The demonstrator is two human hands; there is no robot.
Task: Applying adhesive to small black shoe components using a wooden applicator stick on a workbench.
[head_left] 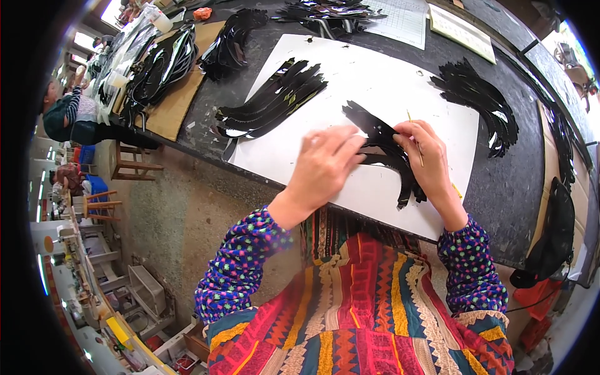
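Observation:
On a white sheet [375,75], a small stack of curved black strips [376,128] lies between my two hands. My left hand [328,165] is at its left side, the fingers smeared by motion; whether they grip a strip cannot be made out. My right hand [425,153] is closed in a pinch at the stack's right edge, with a thin pale stick [410,116] held between its fingers. Fanned piles of similar black strips lie left [275,100] and right [481,103] of my hands on the sheet and the dark table.
More black strips [331,15] and paper forms [406,22] lie at the table's far side. Bundles [159,69] rest on cardboard [181,106] at the left. A black bag-like thing [553,231] hangs at the right edge. People and wooden stools [134,162] are beyond the left side.

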